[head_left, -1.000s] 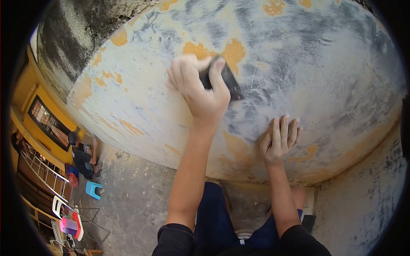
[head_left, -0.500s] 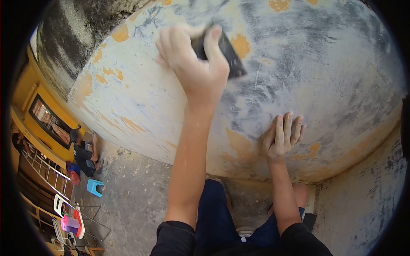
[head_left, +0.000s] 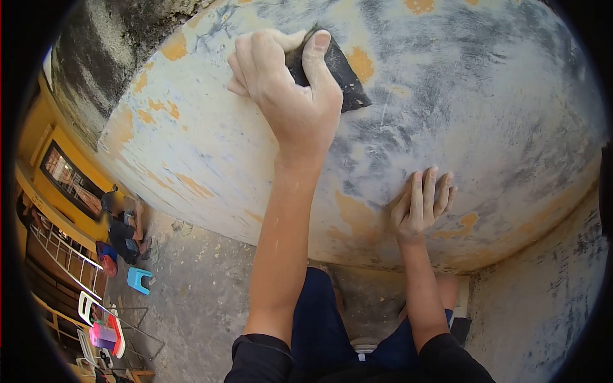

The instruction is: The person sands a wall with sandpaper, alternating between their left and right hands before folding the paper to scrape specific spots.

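Against the patchy wall (head_left: 408, 121), my left hand (head_left: 287, 89) grips a dark, flat sheet like sandpaper (head_left: 345, 80), its thumb lying on top and its fingers curled round the left side. One corner of the sheet points down to the right. Lower on the same wall, my right hand (head_left: 421, 203) rests with its fingers spread and holds nothing. White, grey and orange patches cover the wall around both hands.
A person (head_left: 122, 230) sits low by the yellow wall at the left. Near them are a blue stool (head_left: 139, 280), a metal ladder (head_left: 64, 258) and a red-topped table (head_left: 117, 335) bearing a pink container (head_left: 102, 334). Another wall (head_left: 536, 306) stands at the lower right.
My left hand and the dark sheet have shifted slightly up and left and look sharper. My right hand stays in nearly the same place on the wall.
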The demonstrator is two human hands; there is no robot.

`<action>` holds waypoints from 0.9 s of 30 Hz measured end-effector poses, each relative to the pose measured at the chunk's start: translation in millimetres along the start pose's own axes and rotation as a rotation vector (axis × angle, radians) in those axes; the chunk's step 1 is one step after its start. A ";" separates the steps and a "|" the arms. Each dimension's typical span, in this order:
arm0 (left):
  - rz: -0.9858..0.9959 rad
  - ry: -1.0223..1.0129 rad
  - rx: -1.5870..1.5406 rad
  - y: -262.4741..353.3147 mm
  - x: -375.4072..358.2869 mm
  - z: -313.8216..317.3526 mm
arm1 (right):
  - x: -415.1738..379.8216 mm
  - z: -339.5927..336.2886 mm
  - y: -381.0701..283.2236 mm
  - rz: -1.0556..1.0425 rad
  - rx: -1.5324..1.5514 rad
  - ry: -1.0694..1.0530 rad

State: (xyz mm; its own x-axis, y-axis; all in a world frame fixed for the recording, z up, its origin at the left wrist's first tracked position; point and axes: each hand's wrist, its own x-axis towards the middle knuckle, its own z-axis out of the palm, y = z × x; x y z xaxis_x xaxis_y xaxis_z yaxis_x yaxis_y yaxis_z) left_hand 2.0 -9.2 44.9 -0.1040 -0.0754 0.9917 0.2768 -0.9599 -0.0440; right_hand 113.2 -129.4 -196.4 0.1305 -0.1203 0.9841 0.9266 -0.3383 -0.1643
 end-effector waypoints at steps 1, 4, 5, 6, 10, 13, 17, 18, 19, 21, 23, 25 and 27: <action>0.016 0.024 -0.023 0.2 -0.7 2.4 | 1.5 -0.5 0.1 -0.002 -0.003 0.004; -0.096 0.015 -0.063 9.7 -48.9 -1.3 | 5.6 -3.2 -1.7 -0.037 -0.014 0.010; -0.097 0.019 -0.097 12.0 -60.9 -4.1 | 6.3 -5.2 -2.4 -0.035 -0.008 -0.006; -0.103 -0.008 -0.033 18.3 -59.7 -8.8 | 7.2 -6.2 -2.5 -0.034 -0.002 -0.019; -0.044 -0.056 0.069 12.5 -11.0 -3.6 | 4.3 -5.9 -1.3 -0.046 -0.004 -0.018; -0.090 0.040 -0.076 7.8 10.6 4.7 | 1.2 -3.3 1.8 -0.021 0.007 -0.026; -0.195 0.057 -0.050 14.1 -44.2 0.3 | 2.6 -3.7 0.3 -0.022 0.033 -0.010; -0.172 0.050 -0.089 14.9 -64.6 -3.5 | 4.6 -5.6 -1.5 -0.030 0.019 -0.021; -0.146 0.043 -0.130 18.2 -68.6 -5.0 | 6.2 -6.7 -1.7 -0.035 0.003 -0.031; -0.129 0.006 -0.075 17.3 -56.2 -5.2 | 5.0 -7.0 -0.4 -0.038 0.003 -0.027; -0.121 -0.040 -0.009 15.4 -26.8 -7.4 | 4.0 -6.9 -0.5 -0.039 0.010 -0.039; -0.221 0.015 -0.123 9.2 7.7 0.8 | 4.2 -7.2 -0.5 -0.033 0.000 -0.045; -0.218 0.039 -0.128 6.2 8.9 3.7 | 2.8 -7.9 -0.5 -0.032 0.008 -0.051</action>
State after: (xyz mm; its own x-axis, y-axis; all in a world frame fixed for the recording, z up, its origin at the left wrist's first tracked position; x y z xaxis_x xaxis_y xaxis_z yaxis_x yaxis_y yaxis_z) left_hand 6.3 -14.8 53.9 -0.1851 0.1287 0.9743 0.1211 -0.9809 0.1526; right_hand 110.2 -136.9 -194.2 0.1182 -0.0618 0.9911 0.9334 -0.3337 -0.1321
